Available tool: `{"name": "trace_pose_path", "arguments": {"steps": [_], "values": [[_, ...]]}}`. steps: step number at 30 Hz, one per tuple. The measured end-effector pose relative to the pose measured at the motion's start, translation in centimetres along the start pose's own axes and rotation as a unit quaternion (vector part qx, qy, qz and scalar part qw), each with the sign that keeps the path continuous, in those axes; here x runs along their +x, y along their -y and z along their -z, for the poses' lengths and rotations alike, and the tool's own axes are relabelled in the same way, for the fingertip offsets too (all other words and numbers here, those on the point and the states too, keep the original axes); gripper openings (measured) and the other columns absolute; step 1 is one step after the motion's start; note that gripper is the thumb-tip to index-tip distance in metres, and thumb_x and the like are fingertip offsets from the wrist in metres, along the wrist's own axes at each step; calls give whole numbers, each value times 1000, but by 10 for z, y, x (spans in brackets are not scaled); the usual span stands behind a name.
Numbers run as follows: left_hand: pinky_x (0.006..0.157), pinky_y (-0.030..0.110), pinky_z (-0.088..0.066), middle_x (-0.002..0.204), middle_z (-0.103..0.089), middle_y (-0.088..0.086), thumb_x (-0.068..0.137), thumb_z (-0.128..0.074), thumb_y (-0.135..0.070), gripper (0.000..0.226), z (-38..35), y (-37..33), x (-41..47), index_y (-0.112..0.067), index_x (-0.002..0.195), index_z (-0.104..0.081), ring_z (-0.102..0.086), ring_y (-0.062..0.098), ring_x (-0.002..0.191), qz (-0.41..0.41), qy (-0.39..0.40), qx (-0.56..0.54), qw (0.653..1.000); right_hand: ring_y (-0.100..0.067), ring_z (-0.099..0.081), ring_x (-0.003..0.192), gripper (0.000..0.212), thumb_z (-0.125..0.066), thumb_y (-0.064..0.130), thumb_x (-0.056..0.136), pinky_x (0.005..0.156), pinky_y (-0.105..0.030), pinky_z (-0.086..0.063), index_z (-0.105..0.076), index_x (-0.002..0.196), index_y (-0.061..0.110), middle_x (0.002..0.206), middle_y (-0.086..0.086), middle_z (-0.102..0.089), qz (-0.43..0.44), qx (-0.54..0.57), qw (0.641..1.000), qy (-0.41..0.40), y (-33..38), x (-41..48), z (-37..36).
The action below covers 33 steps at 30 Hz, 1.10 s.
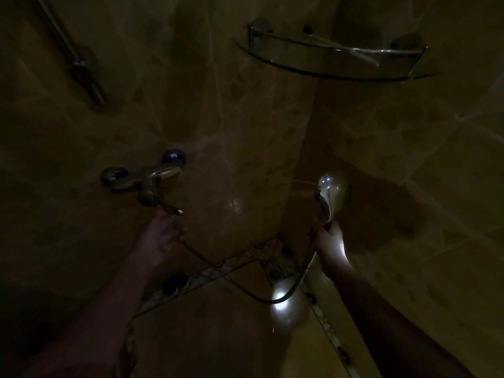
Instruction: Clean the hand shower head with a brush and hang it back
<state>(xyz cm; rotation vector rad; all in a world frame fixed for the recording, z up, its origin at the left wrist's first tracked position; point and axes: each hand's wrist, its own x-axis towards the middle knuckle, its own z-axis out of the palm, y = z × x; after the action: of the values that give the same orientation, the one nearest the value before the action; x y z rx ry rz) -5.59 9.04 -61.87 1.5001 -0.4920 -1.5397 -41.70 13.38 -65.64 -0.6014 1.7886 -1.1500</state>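
In a dim tiled shower corner, my right hand [328, 242] grips the handle of the chrome hand shower head [332, 189], which stands upright near the right wall. Its hose [289, 294] loops down and left towards the wall mixer tap [144, 181]. My left hand [163, 231] reaches up under the tap, fingers at its lever or hose joint [173, 210]; the dark keeps me from telling which. No brush is visible.
A glass corner shelf with a chrome rail [338, 54] hangs above. A metal riser bar with a holder [79, 66] is at the upper left. A floor drain [275, 272] and a dark round object [174, 283] lie by the mosaic border.
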Motion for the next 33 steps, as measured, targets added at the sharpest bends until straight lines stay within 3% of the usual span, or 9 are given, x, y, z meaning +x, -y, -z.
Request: {"name": "trace_pose_path", "arguments": {"steps": [3,8,11,14,20,22,26,28,33], "values": [[56,28,-47,124,-55,6,103,-38,-44,37,0,-3,-4,-18,125,-52,-60,19,78,1,7,3,1000,-29,-65,94,22,-62,38,95,79,-45,-54,-56,102,18,97,-8,-66,8,0,1000,-8,1,-1,-3],[63,28,-43,101,-64,-1,103,-39,-27,22,0,-12,-11,-20,103,-59,-59,15,79,35,-2,41,999,-21,-64,84,22,-64,45,91,74,-40,-52,-54,92,25,90,-1,-65,17,-5,1000,-13,-1,-7,-8],[65,27,-44,99,-66,1,102,-43,-32,25,3,-21,-13,-18,92,-61,-60,15,79,57,5,44,997,-22,-71,86,43,-67,60,81,77,-48,-60,-61,100,22,94,-2,-73,12,-16,1000,5,-1,-9,-12],[67,27,-45,100,-67,5,101,-46,-31,27,7,-28,-10,-12,90,-63,-61,18,82,67,17,25,997,-28,-72,91,52,-65,62,72,79,-52,-61,-61,102,19,101,-10,-73,16,-20,1000,7,-4,-7,-14],[70,30,-45,105,-68,6,101,-41,-20,23,10,-32,-5,-13,92,-61,-62,19,87,84,17,9,996,-31,-69,94,38,-62,57,79,84,-59,-58,-56,95,23,101,-8,-69,15,-41,999,-15,1,-15,-20],[69,29,-44,102,-68,7,101,-41,-18,23,11,-34,-6,-12,92,-61,-62,20,87,88,17,-1,996,-31,-70,93,37,-62,53,82,81,-57,-59,-58,98,20,102,-10,-70,14,-36,999,-23,5,-20,-21],[69,29,-45,104,-68,9,98,-44,-16,19,17,-36,-3,-10,89,-60,-63,21,89,105,31,-28,994,-29,-72,92,54,-62,64,69,79,-55,-61,-63,103,21,101,-8,-73,15,-15,999,-23,-4,-12,-21],[68,30,-45,105,-68,9,98,-45,-18,17,18,-37,-1,-11,92,-60,-63,21,88,113,41,-36,992,-28,-71,91,54,-63,64,70,77,-48,-58,-65,106,23,102,-9,-74,15,-3,1000,-23,-2,-15,-23],[70,30,-44,106,-68,5,98,-45,-16,19,18,-37,9,-12,97,-63,-61,18,90,116,57,-43,991,-20,-67,83,44,-63,48,85,77,-44,-53,-64,116,17,95,-2,-71,20,19,999,-46,14,-32,-28]]}}
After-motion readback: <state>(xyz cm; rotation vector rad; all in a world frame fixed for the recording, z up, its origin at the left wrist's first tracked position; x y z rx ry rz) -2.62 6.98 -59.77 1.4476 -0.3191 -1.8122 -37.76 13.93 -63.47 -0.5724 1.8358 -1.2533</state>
